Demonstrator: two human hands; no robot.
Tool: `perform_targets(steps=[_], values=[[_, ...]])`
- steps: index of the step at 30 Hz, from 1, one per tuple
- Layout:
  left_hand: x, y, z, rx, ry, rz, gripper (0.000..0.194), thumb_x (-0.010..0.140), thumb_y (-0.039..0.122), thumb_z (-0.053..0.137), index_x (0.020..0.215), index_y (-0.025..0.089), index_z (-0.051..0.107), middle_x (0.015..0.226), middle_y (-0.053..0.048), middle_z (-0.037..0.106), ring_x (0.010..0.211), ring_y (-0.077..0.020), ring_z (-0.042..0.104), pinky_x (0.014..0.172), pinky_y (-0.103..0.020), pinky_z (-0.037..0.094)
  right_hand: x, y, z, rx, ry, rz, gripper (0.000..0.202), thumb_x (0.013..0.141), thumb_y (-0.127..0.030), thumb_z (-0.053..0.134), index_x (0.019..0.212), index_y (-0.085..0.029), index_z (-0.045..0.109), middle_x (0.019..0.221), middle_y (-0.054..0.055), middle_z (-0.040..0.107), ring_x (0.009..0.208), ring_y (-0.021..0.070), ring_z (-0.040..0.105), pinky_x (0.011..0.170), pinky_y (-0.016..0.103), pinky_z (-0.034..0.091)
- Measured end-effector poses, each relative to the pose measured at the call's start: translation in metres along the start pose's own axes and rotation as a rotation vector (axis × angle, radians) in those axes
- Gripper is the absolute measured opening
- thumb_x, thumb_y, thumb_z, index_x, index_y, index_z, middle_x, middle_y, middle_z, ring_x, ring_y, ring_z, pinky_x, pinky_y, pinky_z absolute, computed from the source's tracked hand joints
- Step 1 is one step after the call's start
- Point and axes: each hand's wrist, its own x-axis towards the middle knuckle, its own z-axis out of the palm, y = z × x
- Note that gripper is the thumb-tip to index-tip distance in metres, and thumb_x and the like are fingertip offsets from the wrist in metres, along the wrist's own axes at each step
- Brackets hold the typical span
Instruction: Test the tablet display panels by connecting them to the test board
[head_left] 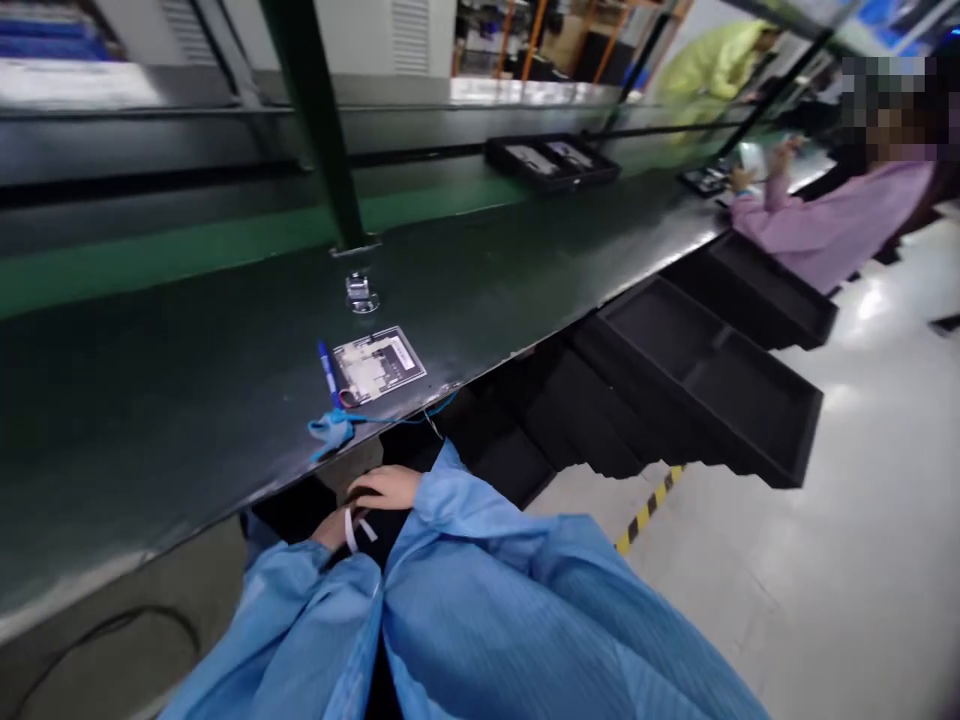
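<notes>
Both my hands rest together in my lap, just below the table edge. My right hand (388, 487) lies over my left hand (334, 527), its fingers curled down; whether anything is under them is hidden. A white band circles my left wrist. On the dark green table (187, 370) above them lies a flat device part (380, 366) with a white label. A blue pen (328, 373) lies along its left side. Beside the pen's lower end is a crumpled blue strap (331, 430), its cord running over the table edge.
A green post (319, 130) rises behind a small clear fixture (360, 292). Black trays (720, 370) stand stacked along the table's right front. Another black tray (551, 162) holds parts farther back. A person in pink (832, 220) works at the right; another in yellow stands behind.
</notes>
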Motion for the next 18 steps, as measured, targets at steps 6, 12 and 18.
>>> perform_targets(steps=[6,12,18], values=[[-0.064,0.026,-0.023,0.09,0.159,-0.146,0.049,0.09,0.061,0.057,0.111,0.02,0.073,0.113,-0.009,0.076,0.108,-0.0296,0.07,0.099,-0.042,0.053,-0.061,-0.044,-0.05,-0.243,0.107,-0.328,0.019,0.099,-0.027,0.055,0.103,-0.021,0.072,0.099,0.002,0.076,0.085,0.0117,0.068,0.085,0.023,0.051],[-0.017,0.106,-0.049,0.558,0.549,0.081,0.033,0.097,0.039,0.045,0.102,0.019,0.071,0.105,-0.009,0.074,0.095,-0.0219,0.069,0.09,-0.032,0.052,-0.011,-0.078,-0.064,-0.63,0.376,-0.383,0.026,0.092,-0.019,0.061,0.117,-0.021,0.068,0.107,0.006,0.069,0.102,0.0177,0.064,0.088,0.027,0.052],[0.047,0.112,-0.054,0.822,0.586,-0.111,0.035,0.097,0.04,0.044,0.09,0.016,0.068,0.09,-0.013,0.068,0.083,-0.0301,0.066,0.071,-0.038,0.048,0.036,-0.073,-0.059,-0.777,0.313,-0.284,0.03,0.088,-0.021,0.068,0.117,-0.019,0.064,0.124,0.011,0.061,0.113,0.022,0.061,0.085,0.031,0.055]])
